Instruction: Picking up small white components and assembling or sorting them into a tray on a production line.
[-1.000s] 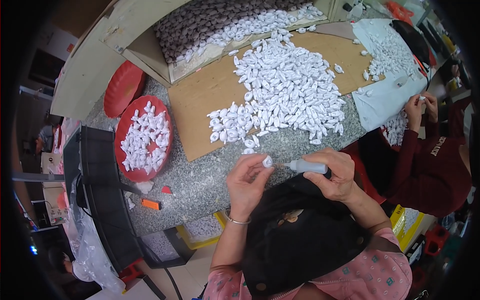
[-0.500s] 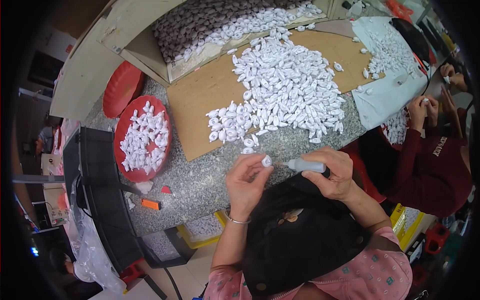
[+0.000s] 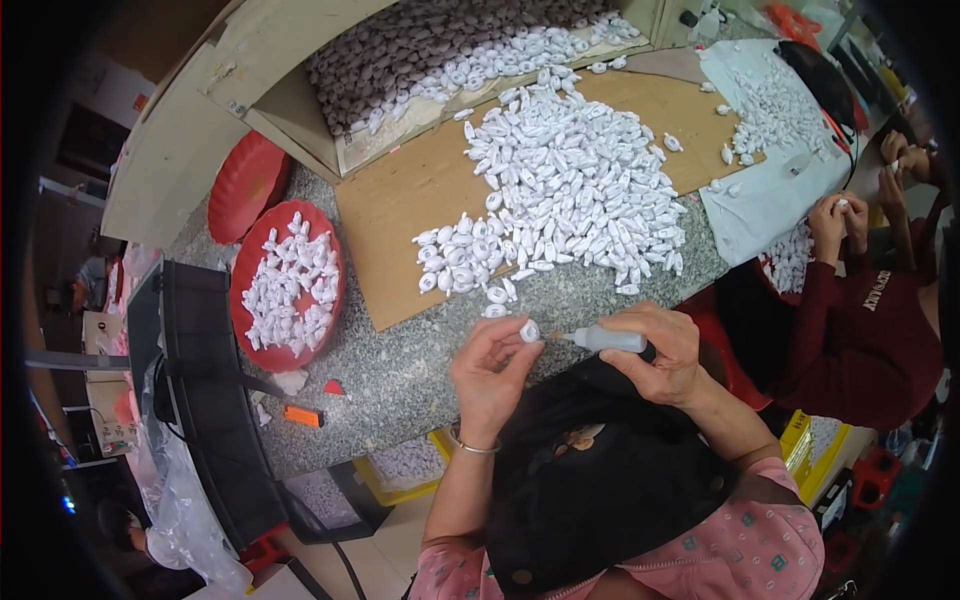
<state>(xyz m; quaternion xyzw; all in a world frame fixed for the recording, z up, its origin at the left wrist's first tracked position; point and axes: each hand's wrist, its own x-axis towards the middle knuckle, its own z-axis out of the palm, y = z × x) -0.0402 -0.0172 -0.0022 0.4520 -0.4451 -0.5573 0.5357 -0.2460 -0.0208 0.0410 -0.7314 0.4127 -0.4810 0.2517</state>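
Note:
My left hand (image 3: pixel 490 365) pinches a small white plastic piece (image 3: pixel 529 330) between thumb and fingers, just above the speckled grey table (image 3: pixel 400 380). My right hand (image 3: pixel 665 350) grips a grey pen-shaped tool (image 3: pixel 605 340), its thin tip pointing left and touching the white piece. A black cloth (image 3: pixel 600 470) lies over my lap below both hands. A big heap of the same white pieces (image 3: pixel 570 200) covers a brown cardboard sheet (image 3: pixel 400 200) just beyond my hands.
A red plate (image 3: pixel 250 320) holding white pieces sits at the left, with another red plate (image 3: pixel 245 180) behind it. A cardboard box (image 3: pixel 300 110) holds dark and white pieces. An orange lighter (image 3: pixel 302 415) lies near the table edge. A person in dark red (image 3: pixel 860 330) works at the right.
The tool's tip has come closer to the white piece in my left hand. Both hands otherwise stay in place. The person at the right shifted their hands slightly.

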